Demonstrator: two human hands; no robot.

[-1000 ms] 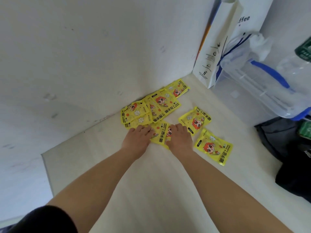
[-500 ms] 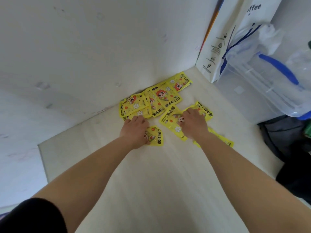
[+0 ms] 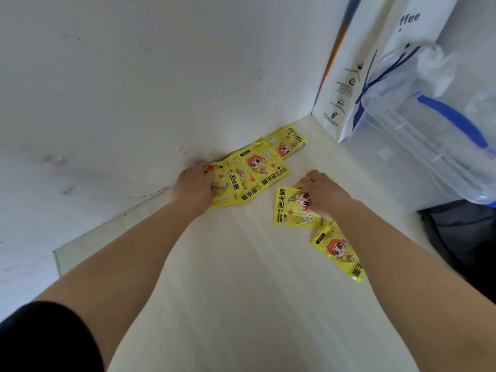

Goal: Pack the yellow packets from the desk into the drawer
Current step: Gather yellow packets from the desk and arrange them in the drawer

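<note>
White paper bag (image 3: 357, 76) w/ "ffee" lettering stands upright at far right, against white wall (image 3: 134, 76). Clear plastic bin (image 3: 429, 151) w/ blue handle (image 3: 453, 116) sits just right of it. Dark fabric item (image 3: 461, 232) lies nearer, at right edge.

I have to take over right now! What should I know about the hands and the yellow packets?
The left hand grips the left end of the wall pile of yellow packets.
The right hand has its fingers curled on a loose packet further from the wall.
A third packet lies flat beside the right forearm.
Done: nothing looks packed; every packet in view is on the desk.
Left: gather them all and put them in the drawer, which is not in view.
</note>
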